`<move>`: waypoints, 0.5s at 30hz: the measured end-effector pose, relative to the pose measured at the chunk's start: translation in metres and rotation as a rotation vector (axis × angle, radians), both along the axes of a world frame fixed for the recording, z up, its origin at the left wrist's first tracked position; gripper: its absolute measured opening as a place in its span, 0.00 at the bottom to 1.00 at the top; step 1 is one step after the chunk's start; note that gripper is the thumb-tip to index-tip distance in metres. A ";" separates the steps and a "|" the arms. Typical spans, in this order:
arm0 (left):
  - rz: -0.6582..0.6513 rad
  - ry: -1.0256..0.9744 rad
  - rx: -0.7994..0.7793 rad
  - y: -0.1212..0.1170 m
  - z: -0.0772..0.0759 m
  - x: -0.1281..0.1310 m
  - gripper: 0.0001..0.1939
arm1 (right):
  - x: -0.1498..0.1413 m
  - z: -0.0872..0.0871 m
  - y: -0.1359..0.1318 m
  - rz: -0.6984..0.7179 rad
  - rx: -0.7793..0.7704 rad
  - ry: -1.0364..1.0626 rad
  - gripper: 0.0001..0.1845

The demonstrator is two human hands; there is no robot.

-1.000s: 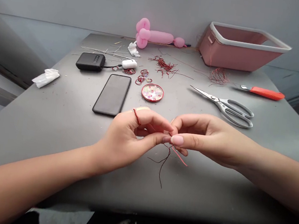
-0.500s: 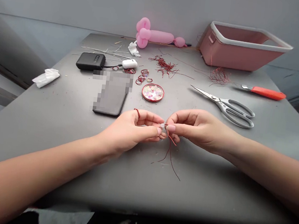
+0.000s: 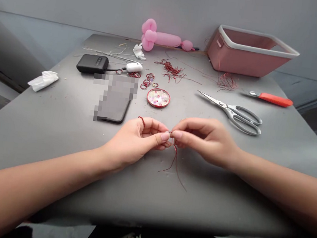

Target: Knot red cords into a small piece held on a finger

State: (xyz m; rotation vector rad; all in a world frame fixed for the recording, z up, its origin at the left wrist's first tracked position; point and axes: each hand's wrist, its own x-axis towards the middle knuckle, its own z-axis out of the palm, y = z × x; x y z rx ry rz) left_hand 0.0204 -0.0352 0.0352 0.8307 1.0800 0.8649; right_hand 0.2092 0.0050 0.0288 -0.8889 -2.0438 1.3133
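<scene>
My left hand (image 3: 135,141) pinches a small pale bead (image 3: 168,132) between thumb and fingertips; a thin red ring sits on one of its fingers. Close against it, my right hand (image 3: 209,142) is closed with thumb and forefinger on a dark red cord (image 3: 174,157) that meets the bead. Loose cord ends hang below the fingertips over the grey table. Just beyond the hands lies a round red-rimmed dish (image 3: 158,98) of pale and pinkish beads. Part of the bead is covered by my fingers.
Scissors (image 3: 233,113) and an orange-handled cutter (image 3: 275,99) lie right. A phone (image 3: 114,100), black power bank (image 3: 92,64) and white case (image 3: 134,67) are left. Behind are cord scraps (image 3: 172,70), finished-looking rings (image 3: 148,80), a pink balloon (image 3: 167,40) and a pink bin (image 3: 236,59).
The whole view has shifted slightly, moving the table's things left. My fingertips have come closer together around the bead, and the hanging cord ends have swung a little.
</scene>
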 end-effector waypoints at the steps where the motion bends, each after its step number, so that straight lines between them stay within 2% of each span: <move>1: 0.005 0.000 0.016 0.001 0.001 0.000 0.18 | 0.000 0.000 0.004 0.020 -0.216 0.097 0.07; 3: 0.009 0.002 0.045 0.001 0.001 -0.001 0.18 | -0.002 -0.001 0.008 0.032 -0.530 0.255 0.07; 5: 0.014 0.003 0.057 0.002 0.001 -0.002 0.17 | -0.003 -0.004 0.010 0.043 -0.660 0.333 0.08; 10: 0.009 -0.028 0.055 0.002 0.000 -0.001 0.16 | -0.004 -0.009 0.010 0.096 -0.721 0.329 0.08; 15: -0.012 -0.037 0.059 0.001 0.000 0.000 0.17 | -0.003 -0.010 0.008 0.077 -0.572 0.282 0.12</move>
